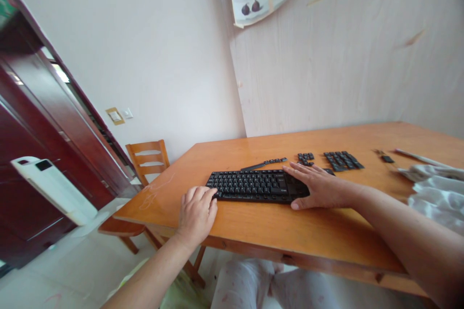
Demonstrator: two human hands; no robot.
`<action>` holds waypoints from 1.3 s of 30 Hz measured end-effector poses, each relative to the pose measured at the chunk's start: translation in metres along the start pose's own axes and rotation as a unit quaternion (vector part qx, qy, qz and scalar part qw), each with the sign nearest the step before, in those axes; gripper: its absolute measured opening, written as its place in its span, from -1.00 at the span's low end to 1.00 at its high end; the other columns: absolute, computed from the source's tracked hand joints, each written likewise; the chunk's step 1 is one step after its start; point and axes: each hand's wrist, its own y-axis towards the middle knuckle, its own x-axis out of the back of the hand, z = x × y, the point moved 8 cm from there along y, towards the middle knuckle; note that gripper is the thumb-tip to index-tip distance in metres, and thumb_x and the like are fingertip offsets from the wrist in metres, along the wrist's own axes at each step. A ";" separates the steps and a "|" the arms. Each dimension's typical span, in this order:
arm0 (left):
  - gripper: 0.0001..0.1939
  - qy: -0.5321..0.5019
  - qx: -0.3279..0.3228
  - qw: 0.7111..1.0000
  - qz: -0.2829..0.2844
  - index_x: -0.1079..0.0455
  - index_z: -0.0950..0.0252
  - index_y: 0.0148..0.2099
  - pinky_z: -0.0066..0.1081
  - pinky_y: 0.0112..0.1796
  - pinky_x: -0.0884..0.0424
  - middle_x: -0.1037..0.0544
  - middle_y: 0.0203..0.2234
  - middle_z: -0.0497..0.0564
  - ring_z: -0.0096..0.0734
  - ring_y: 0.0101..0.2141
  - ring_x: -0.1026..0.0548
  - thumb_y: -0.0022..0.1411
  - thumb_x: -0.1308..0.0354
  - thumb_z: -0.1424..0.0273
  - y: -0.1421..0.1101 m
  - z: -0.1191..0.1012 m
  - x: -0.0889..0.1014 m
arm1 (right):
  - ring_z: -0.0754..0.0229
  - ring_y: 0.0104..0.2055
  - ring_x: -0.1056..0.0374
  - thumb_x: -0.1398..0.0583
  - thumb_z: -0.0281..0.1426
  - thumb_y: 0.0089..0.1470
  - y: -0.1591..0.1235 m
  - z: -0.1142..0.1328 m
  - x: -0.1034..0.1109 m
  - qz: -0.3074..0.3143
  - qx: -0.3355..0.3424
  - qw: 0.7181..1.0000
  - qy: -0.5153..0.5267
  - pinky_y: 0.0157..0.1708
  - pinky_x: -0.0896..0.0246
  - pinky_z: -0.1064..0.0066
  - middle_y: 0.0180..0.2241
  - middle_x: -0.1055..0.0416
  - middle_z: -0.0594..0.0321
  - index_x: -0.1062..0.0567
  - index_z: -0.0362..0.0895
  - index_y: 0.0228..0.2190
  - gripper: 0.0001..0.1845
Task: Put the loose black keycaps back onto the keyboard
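Note:
A black keyboard (246,184) lies near the front edge of the wooden table. Letter keys fill most of its left and middle, while the front row and the right end show bare sections. My left hand (197,210) is closed at its front left corner, thumb and fingers bent against the edge; whether a small key sits under the fingertips is hidden. My right hand (321,186) lies with fingers spread over the right end, covering part of it. Behind the keyboard are a row of loose keys (275,160), a small key cluster (305,158) and a larger block of keys (342,160).
The wooden table (253,224) meets the wall at the back. At right lie a small black item (387,159), a thin stick (420,156) and a crumpled translucent bag (438,198). A wooden chair (148,154) stands left of the table.

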 end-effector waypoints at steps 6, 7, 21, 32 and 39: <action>-0.76 -0.003 0.000 1.000 -0.012 -0.46 0.21 -0.05 -0.11 -0.01 -0.22 -0.50 -0.10 0.12 -0.09 -0.03 -0.35 0.30 -0.03 0.43 -0.002 0.000 0.002 | -0.29 0.40 0.28 -0.18 0.30 -0.17 0.000 -0.001 0.000 -0.011 0.004 1.000 -0.004 0.32 0.33 -0.20 0.40 0.25 0.01 0.09 -0.01 0.38 0.26; -0.76 -0.003 -0.002 1.000 -0.012 -0.48 0.20 -0.07 -0.11 -0.02 -0.22 -0.50 -0.10 0.12 -0.09 -0.03 -0.35 0.30 -0.03 0.43 -0.002 -0.001 0.002 | -0.29 0.40 0.28 -0.18 0.30 -0.17 0.000 -0.001 0.000 -0.011 0.004 1.000 -0.005 0.32 0.32 -0.20 0.40 0.25 0.02 0.09 -0.01 0.38 0.26; -0.75 -0.015 -0.003 1.000 -0.002 -0.46 0.21 -0.05 -0.08 0.03 -0.22 -0.49 -0.05 0.13 -0.06 0.03 -0.33 0.27 -0.04 0.43 0.000 -0.002 0.002 | -0.28 0.40 0.30 -0.18 0.29 -0.17 0.000 -0.002 -0.001 -0.005 0.001 1.000 -0.003 0.33 0.37 -0.19 0.41 0.29 0.06 0.11 -0.01 0.38 0.26; -0.75 -0.009 -0.006 1.000 -0.002 -0.48 0.22 -0.05 -0.05 0.09 -0.22 -0.48 -0.01 0.12 -0.06 0.08 -0.30 0.27 -0.05 0.43 0.000 0.000 -0.003 | -0.25 0.41 0.30 -0.16 0.32 -0.16 0.000 -0.001 -0.002 -0.005 0.004 1.000 -0.010 0.33 0.36 -0.16 0.41 0.28 0.00 0.10 -0.05 0.38 0.27; -0.76 -0.006 -0.014 1.000 -0.008 -0.51 0.15 -0.10 -0.04 0.10 -0.26 -0.48 0.02 0.05 -0.06 0.11 -0.29 0.28 -0.05 0.43 0.000 0.001 -0.005 | -0.29 0.40 0.29 -0.18 0.30 -0.16 -0.001 0.003 0.001 -0.004 0.002 1.000 -0.003 0.32 0.34 -0.20 0.40 0.25 -0.08 0.07 -0.11 0.38 0.27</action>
